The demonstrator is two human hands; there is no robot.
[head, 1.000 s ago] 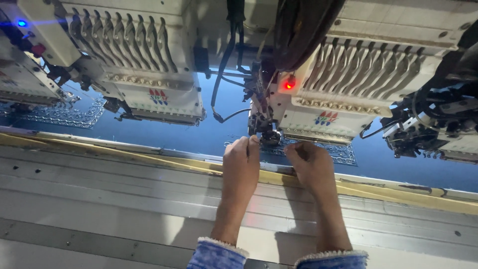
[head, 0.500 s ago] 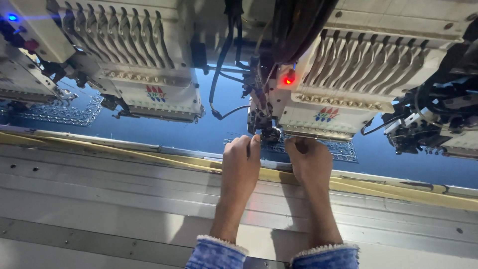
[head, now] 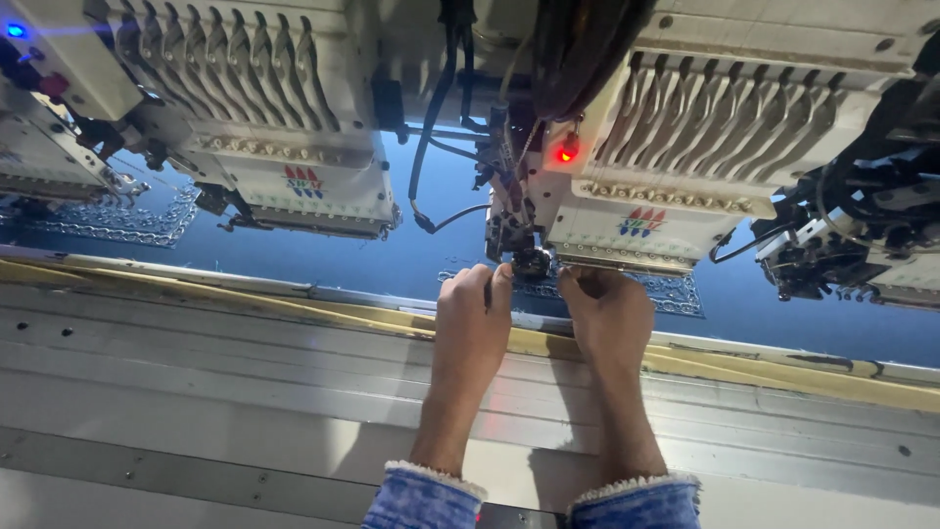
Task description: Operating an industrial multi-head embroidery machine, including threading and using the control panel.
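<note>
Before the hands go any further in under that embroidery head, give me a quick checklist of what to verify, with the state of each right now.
1. Both hands in view: ok. The left hand and right hand both reach to the needle area.
2. Fingertips away from the needles: cannot tell. They sit right at the foot of the embroidery head and hide the contact point.
3. What the hands hold: cannot tell. Something dark shows by the left thumb, too small to name.
4. Indicator lamp: not ok. It glows red.
5. Blue fabric lying flat: ok, no folds showing near the head.
6. Sleeve cuffs away from the machine: ok, back over the grey table rail.
</note>
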